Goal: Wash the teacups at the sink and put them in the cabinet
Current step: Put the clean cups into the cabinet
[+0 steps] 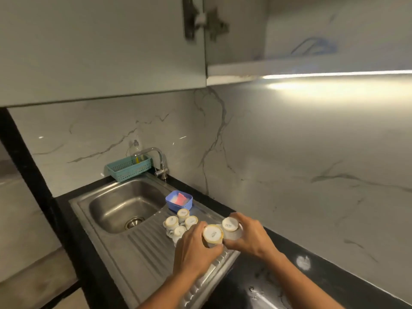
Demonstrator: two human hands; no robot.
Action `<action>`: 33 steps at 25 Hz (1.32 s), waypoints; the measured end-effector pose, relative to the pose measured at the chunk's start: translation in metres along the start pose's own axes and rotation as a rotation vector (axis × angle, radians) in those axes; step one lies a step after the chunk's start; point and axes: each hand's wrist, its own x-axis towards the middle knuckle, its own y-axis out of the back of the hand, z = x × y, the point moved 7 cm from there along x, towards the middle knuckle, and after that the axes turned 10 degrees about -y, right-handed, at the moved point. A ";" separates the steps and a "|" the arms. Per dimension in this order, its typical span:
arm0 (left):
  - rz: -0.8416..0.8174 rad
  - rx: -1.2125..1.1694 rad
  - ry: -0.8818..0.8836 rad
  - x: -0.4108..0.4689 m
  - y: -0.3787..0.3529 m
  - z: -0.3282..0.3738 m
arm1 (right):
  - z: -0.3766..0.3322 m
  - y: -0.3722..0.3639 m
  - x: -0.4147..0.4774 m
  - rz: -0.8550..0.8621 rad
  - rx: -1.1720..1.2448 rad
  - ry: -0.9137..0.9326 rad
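Above drainboard [156,259] edge, each hand grips 1 inverted teacup [213,235].

1. Marble-look wall [312,152], white with grey veins, turns a corner.
2. Black countertop [278,275] runs along the wall.
3. Light strip [334,74] glows under the upper cabinet [234,72].
4. Cabinet door open.

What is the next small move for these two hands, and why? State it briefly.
Probably raise both cups toward the open cabinet. The left hand grips one inverted teacup and the right hand grips a second teacup over the drainboard. The cabinet door overhead stands open. Four other cups wait upside down.
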 end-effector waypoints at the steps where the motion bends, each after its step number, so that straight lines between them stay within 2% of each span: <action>1: -0.004 0.002 -0.032 -0.002 0.012 0.020 | -0.008 0.020 -0.012 0.016 -0.007 0.011; 7: 0.058 -0.054 -0.233 -0.009 0.116 0.151 | -0.085 0.161 -0.088 0.172 -0.085 0.138; 12: 0.069 -0.180 -0.320 -0.013 0.198 0.240 | -0.157 0.263 -0.139 0.179 -0.126 0.246; 19: 0.071 -0.246 -0.406 0.036 0.284 0.332 | -0.225 0.377 -0.144 0.157 -0.030 0.230; 24: 0.161 -0.321 -0.421 0.106 0.305 0.363 | -0.251 0.432 -0.097 0.222 0.033 0.216; 26: 0.148 -0.347 -0.416 0.132 0.296 0.362 | -0.249 0.437 -0.067 0.218 0.035 0.187; 33: 0.171 -0.304 -0.456 0.195 0.249 0.343 | -0.214 0.426 0.017 0.071 0.055 0.011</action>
